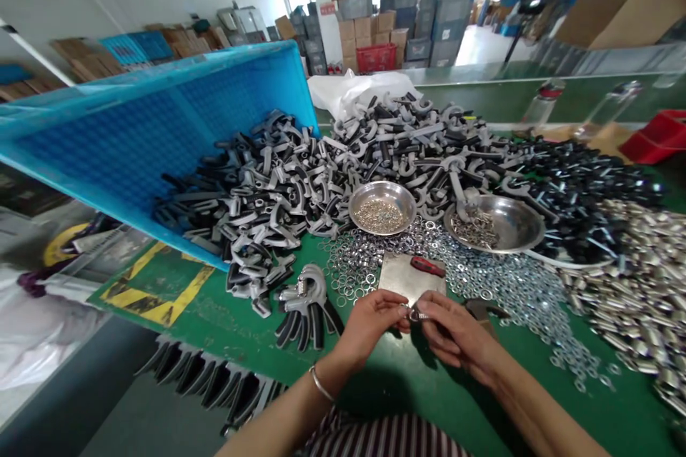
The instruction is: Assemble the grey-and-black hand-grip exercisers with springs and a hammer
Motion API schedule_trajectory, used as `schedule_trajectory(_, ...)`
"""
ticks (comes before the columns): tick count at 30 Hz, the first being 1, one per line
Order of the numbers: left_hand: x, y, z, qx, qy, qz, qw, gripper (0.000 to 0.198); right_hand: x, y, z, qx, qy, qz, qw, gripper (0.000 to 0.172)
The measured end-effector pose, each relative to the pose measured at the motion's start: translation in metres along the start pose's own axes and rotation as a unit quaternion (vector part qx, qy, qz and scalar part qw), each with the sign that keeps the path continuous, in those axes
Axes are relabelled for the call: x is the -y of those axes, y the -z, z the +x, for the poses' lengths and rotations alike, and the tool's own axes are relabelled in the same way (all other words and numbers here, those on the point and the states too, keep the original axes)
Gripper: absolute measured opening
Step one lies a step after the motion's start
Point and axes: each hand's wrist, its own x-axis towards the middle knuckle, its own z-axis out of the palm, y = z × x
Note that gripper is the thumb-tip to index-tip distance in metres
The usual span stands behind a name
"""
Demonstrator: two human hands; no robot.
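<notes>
My left hand (pixel 375 318) and my right hand (pixel 455 332) meet over the front of the green table, fingertips almost touching. Between thumb and fingers, my right hand pinches a small ribbed metal piece (pixel 422 315), like a short spring or threaded part. My left hand is closed in a pinch at its left end; what is in those fingertips is too small to tell. Just beyond my hands lies a metal plate (pixel 394 275) bearing a red-and-black tool (pixel 427 266). To the left, a fanned cluster of grey-and-black curved handles (pixel 311 303) rests on the table.
Behind sits a heap of grey handles (pixel 386 136), spilling from a tipped blue crate (pixel 214 103). Two metal bowls (pixel 383 189) (pixel 528 228) hold small parts. Loose washers (pixel 493 293), metal sleeves (pixel 637 293) and black-headed bolts (pixel 589 193) spread rightward. A dark hammer-like tool (pixel 485 310) lies by my right hand.
</notes>
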Motion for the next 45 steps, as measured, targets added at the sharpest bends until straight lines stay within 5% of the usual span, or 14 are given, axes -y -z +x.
schedule_trajectory(6,0.010,0.004,-0.009,0.001,0.026,-0.040,0.999,0.037,-0.002,-0.010,0.002,0.008,-0.031,-0.007,0.999,0.029)
schedule_trajectory(12,0.020,0.002,-0.006,0.008,0.037,-0.085,0.996,0.034,-0.008,0.005,0.009,-0.021,-0.109,0.077,0.991,0.032)
schedule_trajectory(17,0.016,0.002,-0.002,-0.005,-0.095,0.065,0.993,0.022,-0.013,0.020,0.004,-0.013,-0.126,0.125,0.984,0.024)
schedule_trajectory(22,0.003,0.003,-0.014,0.043,-0.215,0.194,0.956,0.017,-0.001,0.016,-0.004,-0.012,0.003,-0.075,0.997,0.030)
schedule_trajectory(26,-0.055,0.032,0.005,0.065,-0.249,0.422,0.869,0.025,0.021,0.019,-0.002,-0.090,0.129,-0.232,0.960,0.031)
schedule_trajectory(28,-0.097,0.057,0.036,-0.059,-0.247,0.542,0.801,0.025,0.029,0.021,0.000,-0.116,0.140,-0.245,0.952,0.032)
schedule_trajectory(30,-0.133,0.081,0.075,-0.175,-0.185,0.680,0.688,0.025,0.031,0.021,0.001,-0.122,0.135,-0.224,0.957,0.033)
schedule_trajectory(33,-0.157,0.102,0.130,-0.198,-0.134,0.713,0.659,0.028,0.023,0.013,0.005,-0.118,0.131,-0.171,0.969,0.037)
schedule_trajectory(36,-0.158,0.108,0.156,-0.186,-0.110,0.720,0.660,0.028,0.010,0.006,0.008,-0.121,0.116,-0.119,0.979,0.038)
schedule_trajectory(40,-0.164,0.116,0.138,-0.213,-0.136,0.711,0.656,0.019,0.002,0.010,0.013,-0.158,0.117,-0.062,0.979,0.035)
schedule_trajectory(42,-0.162,0.111,0.111,-0.241,-0.202,0.632,0.709,0.015,0.005,0.011,0.021,-0.204,0.158,-0.015,0.966,0.033)
schedule_trajectory(45,-0.125,0.079,0.058,-0.169,-0.226,0.393,0.875,0.019,0.014,0.001,0.041,-0.249,0.224,0.058,0.940,0.032)
